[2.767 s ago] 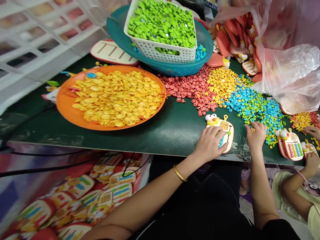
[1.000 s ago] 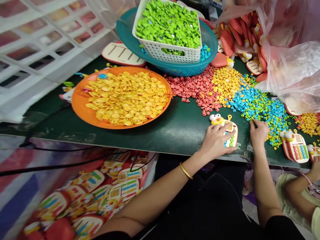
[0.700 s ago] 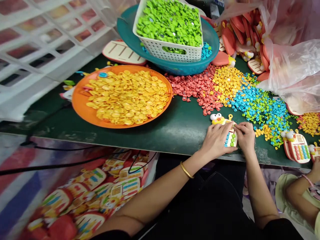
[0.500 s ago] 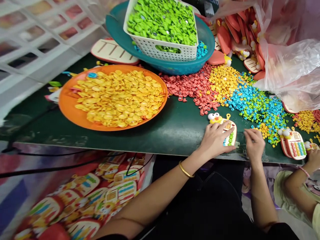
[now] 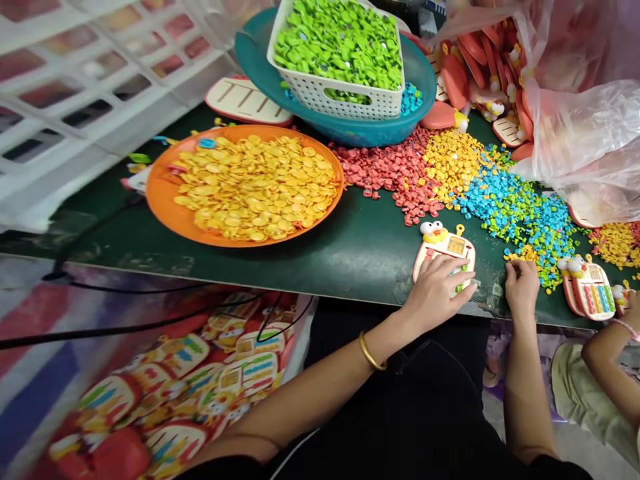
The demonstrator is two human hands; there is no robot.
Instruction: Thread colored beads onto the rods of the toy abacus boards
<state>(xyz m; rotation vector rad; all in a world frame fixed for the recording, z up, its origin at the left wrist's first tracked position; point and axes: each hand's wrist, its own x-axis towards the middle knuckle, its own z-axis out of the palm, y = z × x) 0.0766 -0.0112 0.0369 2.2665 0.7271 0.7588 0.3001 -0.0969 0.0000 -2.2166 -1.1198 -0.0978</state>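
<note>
A cream toy calculator with a yellow duck head (image 5: 444,248) lies near the front edge of the dark green table (image 5: 350,253). My left hand (image 5: 436,291) rests over its lower half, fingers curled onto the coloured keys, holding it down. My right hand (image 5: 520,285) sits just right of the toy, fingers bent down onto the table at a small clump of yellow buttons (image 5: 520,256). Whether it pinches one is hidden. Piles of red buttons (image 5: 395,175), yellow ones (image 5: 450,160) and mixed blue and green ones (image 5: 520,212) spread beyond the toy.
An orange tray of yellow discs (image 5: 160,193) sits at left. A white basket of green parts (image 5: 340,100) rests in a teal bowl (image 5: 370,133). A plastic bag of toy shells (image 5: 575,133) is at right. Another person's arm (image 5: 607,360) works beside a finished toy (image 5: 590,293). Packed toys (image 5: 165,400) lie below.
My right hand came to the toy's keys, then drew back right to the yellow buttons. My left hand slid lower on the toy, baring its screen.
</note>
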